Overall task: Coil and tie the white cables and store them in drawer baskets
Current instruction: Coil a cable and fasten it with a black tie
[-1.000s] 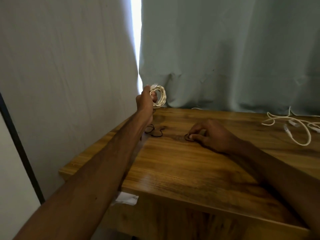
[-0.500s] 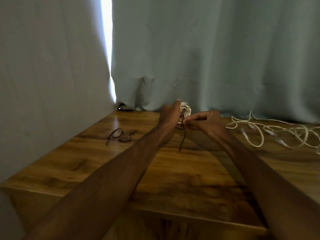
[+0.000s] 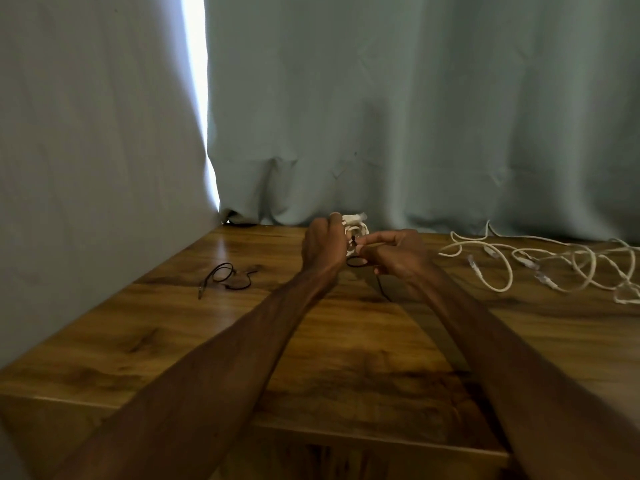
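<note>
Gripping coiled cable (image 3: 356,224) in left hand (image 3: 322,244), right hand (image 3: 398,254) pinching, apparently, black tie (image 3: 356,262), loose cables (image 3: 500,289) nearby

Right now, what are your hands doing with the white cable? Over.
Left hand grips coiled white cable. Right hand pinches black tie at the coil. Loose white cables to the right, apart from hands.
</note>
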{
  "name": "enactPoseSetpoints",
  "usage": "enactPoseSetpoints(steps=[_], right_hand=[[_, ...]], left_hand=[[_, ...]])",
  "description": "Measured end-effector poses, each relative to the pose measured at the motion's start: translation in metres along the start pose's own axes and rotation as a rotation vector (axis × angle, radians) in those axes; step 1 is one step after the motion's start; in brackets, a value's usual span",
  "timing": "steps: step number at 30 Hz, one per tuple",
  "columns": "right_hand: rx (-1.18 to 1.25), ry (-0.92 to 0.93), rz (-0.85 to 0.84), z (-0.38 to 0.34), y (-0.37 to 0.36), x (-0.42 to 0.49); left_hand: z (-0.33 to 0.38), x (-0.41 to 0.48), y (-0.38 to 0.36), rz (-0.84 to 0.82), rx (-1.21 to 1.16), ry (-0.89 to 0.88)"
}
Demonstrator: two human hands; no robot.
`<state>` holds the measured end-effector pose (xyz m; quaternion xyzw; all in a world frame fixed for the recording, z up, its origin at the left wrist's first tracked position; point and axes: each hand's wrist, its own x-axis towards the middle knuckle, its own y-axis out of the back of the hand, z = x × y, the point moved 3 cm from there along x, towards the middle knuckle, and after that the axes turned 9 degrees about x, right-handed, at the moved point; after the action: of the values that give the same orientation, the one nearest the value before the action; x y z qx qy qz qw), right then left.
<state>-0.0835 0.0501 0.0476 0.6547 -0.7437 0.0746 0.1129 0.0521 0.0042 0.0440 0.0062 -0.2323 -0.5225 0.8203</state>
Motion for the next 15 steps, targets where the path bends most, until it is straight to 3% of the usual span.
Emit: enactPoseSetpoints(steps=[10,15], right_hand=[[0.167,-0.087,0.192,-0.003,-0.006,-0.006],[0.334,-0.071,0.247,-0.005,-0.001,-0.008]], left_hand=[[0.01,-0.015,-0.004,0.004,-0.015,-0.206],[0.007,-0.016,-0.009,-0.011,-0.053,-0.144]])
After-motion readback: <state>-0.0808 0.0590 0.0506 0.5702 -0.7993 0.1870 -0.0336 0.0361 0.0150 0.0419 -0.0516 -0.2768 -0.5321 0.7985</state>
